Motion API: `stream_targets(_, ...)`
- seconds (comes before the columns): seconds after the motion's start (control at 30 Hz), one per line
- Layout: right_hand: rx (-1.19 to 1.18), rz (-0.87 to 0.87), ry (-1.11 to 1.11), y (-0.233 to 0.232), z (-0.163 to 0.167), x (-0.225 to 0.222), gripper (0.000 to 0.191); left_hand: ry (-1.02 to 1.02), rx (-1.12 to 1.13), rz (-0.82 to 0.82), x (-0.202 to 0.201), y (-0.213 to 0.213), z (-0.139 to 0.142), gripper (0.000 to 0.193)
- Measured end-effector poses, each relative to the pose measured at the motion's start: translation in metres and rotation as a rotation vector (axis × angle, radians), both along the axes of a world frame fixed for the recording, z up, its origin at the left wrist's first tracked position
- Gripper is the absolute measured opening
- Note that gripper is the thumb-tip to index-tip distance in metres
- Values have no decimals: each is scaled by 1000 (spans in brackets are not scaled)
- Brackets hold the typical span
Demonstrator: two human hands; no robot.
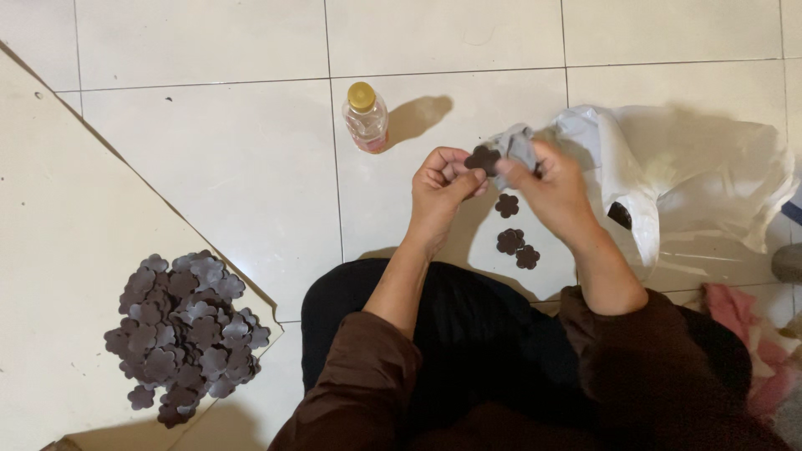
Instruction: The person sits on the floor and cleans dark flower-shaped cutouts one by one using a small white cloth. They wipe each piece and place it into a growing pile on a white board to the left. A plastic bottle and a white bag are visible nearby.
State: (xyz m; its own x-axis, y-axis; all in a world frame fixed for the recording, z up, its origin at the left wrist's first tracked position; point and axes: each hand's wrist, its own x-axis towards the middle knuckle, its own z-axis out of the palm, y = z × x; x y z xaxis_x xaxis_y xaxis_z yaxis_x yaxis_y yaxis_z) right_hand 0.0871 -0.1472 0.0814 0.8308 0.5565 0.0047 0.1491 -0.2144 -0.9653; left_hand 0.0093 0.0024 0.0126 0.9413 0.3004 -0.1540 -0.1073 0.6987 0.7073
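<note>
Left hand (441,185) pinches a dark flower-shaped piece (482,158) between closed fingers, above the tiled floor (234,159). Right hand (547,185) grips a grey cloth (515,144) against it. Bottle (366,116) stands far left.

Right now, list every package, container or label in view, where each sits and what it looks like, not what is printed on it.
Small bottle: upright on the floor tiles beyond the left hand; clear plastic, yellow cap, pinkish band near its base.
White plastic bag: crumpled on the tiles beside the right hand, mouth open, a dark piece showing inside.
No signs or screens in view.
</note>
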Motion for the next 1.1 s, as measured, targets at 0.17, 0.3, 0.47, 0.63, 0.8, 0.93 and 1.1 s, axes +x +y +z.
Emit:
stream_targets(0.17, -204, -72, -292, 6, 1, -11, 21, -26, 35, -9, 0, 0, 2, 28)
stream_targets(0.3, -347, -61, -373, 6, -3, -12, 21, 1, 61, -20, 2, 0, -5, 28)
stream_targets(0.47, -457, -57, -206, 0, -17, 4, 28, 340, 333, 21, 8, -1, -33, 34)
stream_targets(0.63, -600, -41, -195, -13, -33, 16, 31, 503, 1060, -22, 11, -2, -68, 39)
stream_targets(0.8, -559, 34, -265, -20, -39, 18, 24, 683, 1448, -202, 4, 9, -62, 40)
stream_targets(0.93, -522, 127, -284, -14, -30, 12, 31, 267, 1138, 104, 4, 15, -30, 39)
stream_targets(1.1, -421, 136, -172, -6, -15, 5, 22, -46, 571, -71, 8, 7, -9, 35)
